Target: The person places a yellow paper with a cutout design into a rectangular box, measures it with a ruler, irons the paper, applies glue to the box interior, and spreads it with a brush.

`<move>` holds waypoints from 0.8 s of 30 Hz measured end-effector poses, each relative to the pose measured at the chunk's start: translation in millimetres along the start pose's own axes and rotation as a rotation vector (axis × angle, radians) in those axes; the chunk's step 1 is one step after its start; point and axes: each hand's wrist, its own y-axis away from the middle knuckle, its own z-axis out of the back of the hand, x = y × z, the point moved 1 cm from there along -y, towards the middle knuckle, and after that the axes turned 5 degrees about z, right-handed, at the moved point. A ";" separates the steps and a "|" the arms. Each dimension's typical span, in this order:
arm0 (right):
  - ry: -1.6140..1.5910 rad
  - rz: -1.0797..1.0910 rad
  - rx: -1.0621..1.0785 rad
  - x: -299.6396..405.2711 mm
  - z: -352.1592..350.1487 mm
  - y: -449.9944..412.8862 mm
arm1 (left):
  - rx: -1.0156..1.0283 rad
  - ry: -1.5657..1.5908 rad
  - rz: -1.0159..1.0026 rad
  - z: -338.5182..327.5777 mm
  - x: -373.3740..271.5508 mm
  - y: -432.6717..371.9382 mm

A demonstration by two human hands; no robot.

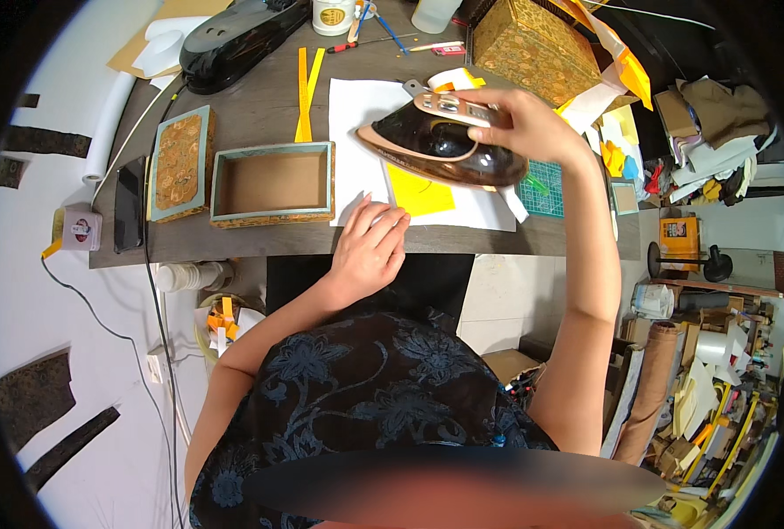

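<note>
My right hand (pixel 530 125) grips the handle of a black and copper-coloured clothes iron (pixel 444 142), its pointed tip towards the left. The iron is over a white paper sheet (pixel 359 119) and partly covers a bright yellow piece (pixel 425 192). Whether its soleplate touches the yellow piece cannot be made out. My left hand (pixel 372 251) rests at the front of the white sheet, fingers bent, fingertips by the yellow piece's lower left corner. What lies under those fingers is hidden. Just left of the sheet stands an open box (pixel 273 185) with patterned sides and a pale blue-green rim.
A patterned lid-like panel (pixel 181 165) lies left of the box, near a dark phone (pixel 129 205) and a hanging cable. Yellow strips (pixel 306 92) lie behind the box. A green cutting mat (pixel 544 188) is at right; a large patterned box (pixel 537 49) stands behind.
</note>
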 end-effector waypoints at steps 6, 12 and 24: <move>0.063 0.202 -0.116 -19.6 -11.1 -48.9 | -0.031 -0.032 -0.004 -1.8 -2.3 0.6; 0.133 0.181 -0.157 -19.8 -12.6 -74.6 | -0.038 -0.034 -0.006 -0.5 -3.1 -0.1; 0.148 0.146 -0.053 -6.6 -12.3 -59.1 | -0.066 -0.067 0.002 -1.1 -7.2 1.7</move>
